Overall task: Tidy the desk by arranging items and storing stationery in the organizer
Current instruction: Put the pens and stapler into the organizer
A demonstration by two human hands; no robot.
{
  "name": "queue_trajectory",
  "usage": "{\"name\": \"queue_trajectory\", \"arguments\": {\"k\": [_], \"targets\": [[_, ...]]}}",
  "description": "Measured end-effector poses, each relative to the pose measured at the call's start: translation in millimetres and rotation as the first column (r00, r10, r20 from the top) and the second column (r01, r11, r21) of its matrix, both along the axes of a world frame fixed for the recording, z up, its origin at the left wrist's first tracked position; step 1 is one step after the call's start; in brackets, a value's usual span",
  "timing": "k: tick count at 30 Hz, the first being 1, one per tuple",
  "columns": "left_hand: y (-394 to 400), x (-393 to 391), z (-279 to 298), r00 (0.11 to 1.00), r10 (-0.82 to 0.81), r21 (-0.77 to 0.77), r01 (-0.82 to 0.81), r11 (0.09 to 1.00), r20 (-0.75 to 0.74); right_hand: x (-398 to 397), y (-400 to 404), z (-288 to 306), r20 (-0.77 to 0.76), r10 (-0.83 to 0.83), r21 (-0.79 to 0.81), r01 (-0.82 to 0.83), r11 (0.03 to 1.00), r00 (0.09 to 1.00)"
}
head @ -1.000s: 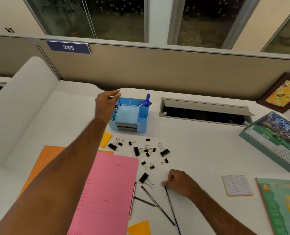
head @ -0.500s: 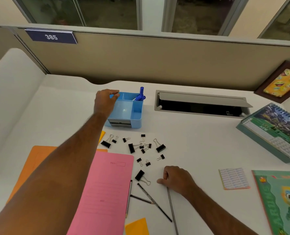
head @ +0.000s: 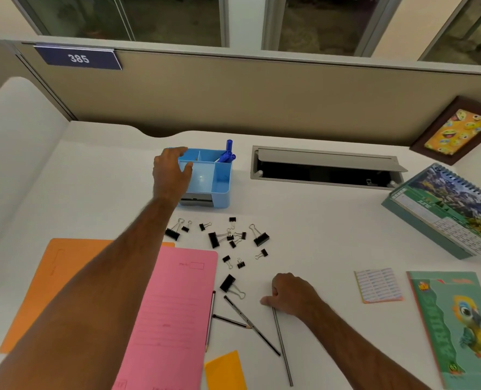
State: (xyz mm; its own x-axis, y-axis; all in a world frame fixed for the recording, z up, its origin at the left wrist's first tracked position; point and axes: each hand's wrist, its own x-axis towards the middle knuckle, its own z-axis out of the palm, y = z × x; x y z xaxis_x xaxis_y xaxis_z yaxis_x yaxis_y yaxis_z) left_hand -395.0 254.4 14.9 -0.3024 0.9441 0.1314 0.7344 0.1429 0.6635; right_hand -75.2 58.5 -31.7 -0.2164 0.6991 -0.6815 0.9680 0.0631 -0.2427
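Observation:
A light blue desk organizer (head: 219,181) stands at the back of the white desk, with blue pens (head: 228,154) upright in its rear right compartment. My left hand (head: 171,173) hovers over the organizer's left side, fingers spread, nothing in it. Black binder clips (head: 228,237) lie scattered in front of the organizer. Several dark pencils (head: 250,325) lie near the front. My right hand (head: 292,294) rests on the desk, curled over the top end of one pencil (head: 283,350).
A pink folder (head: 171,313) overlaps an orange folder (head: 65,277) at the left. Yellow sticky notes (head: 225,370) lie at the front. A small notepad (head: 378,285), a green parrot book (head: 456,325), a desk calendar (head: 444,212), a framed picture (head: 456,130) and a cable hatch (head: 323,170) sit at the right.
My left hand held a dark pen over the organizer's left side a second ago; now it is open and holds nothing. My right hand has stayed on the pencil.

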Motion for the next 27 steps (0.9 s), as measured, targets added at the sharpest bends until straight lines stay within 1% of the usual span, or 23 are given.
{"name": "queue_trajectory", "arguments": {"k": [3, 6, 8, 10, 12, 14, 17, 20, 21, 23, 25, 27], "targets": [[-20, 12, 1, 0.992, 0.054, 0.069, -0.062, 0.996, 0.112, -3, -1, 1, 0.009, -0.022, -0.002, 0.022, 1.0, 1.0], [-49, 33, 3, 0.962, 0.098, 0.149, -0.139, 0.979, 0.254, -5, 1, 4, 0.02, -0.032, -0.03, 0.032, 0.999, 0.999], [-73, 51, 7, 0.924, 0.134, 0.125, -0.19, 0.974, 0.358, -5, 4, 8, 0.015, -0.051, -0.052, 0.052, 0.997, 0.999], [-99, 69, 8, 0.876, 0.139, 0.08, -0.197, 0.977, 0.462, -2, 10, 12, -0.013, -0.094, -0.081, 0.093, 0.992, 0.995], [-125, 83, -1, 0.852, 0.119, 0.044, -0.164, 0.986, 0.511, 4, 18, 16, -0.097, -0.193, -0.152, 0.177, 0.972, 0.976], [-151, 95, -8, 0.827, 0.102, -0.008, -0.117, 0.993, 0.552, 12, 28, 23, -0.191, -0.31, -0.244, 0.26, 0.934, 0.931], [-182, 111, -18, 0.783, 0.108, -0.083, -0.071, 0.994, 0.612, 22, 42, 39, -0.314, -0.491, -0.339, 0.387, 0.857, 0.813], [-202, 118, -22, 0.754, 0.115, -0.162, -0.011, 0.987, 0.646, 27, 49, 53, -0.404, -0.664, -0.435, 0.507, 0.745, 0.629], [-206, 118, -23, 0.757, 0.085, -0.176, 0.04, 0.984, 0.648, 27, 50, 56, -0.426, -0.706, -0.473, 0.526, 0.707, 0.566], [-214, 121, -19, 0.764, -0.026, -0.183, 0.187, 0.965, 0.645, 27, 51, 58, -0.447, -0.769, -0.54, 0.548, 0.639, 0.457], [-219, 124, -14, 0.743, -0.143, -0.167, 0.326, 0.931, 0.654, 25, 52, 55, -0.448, -0.814, -0.58, 0.573, 0.579, 0.368], [-222, 130, -7, 0.729, -0.219, -0.158, 0.41, 0.898, 0.649, 21, 51, 51, -0.438, -0.855, -0.607, 0.61, 0.509, 0.278]]}}
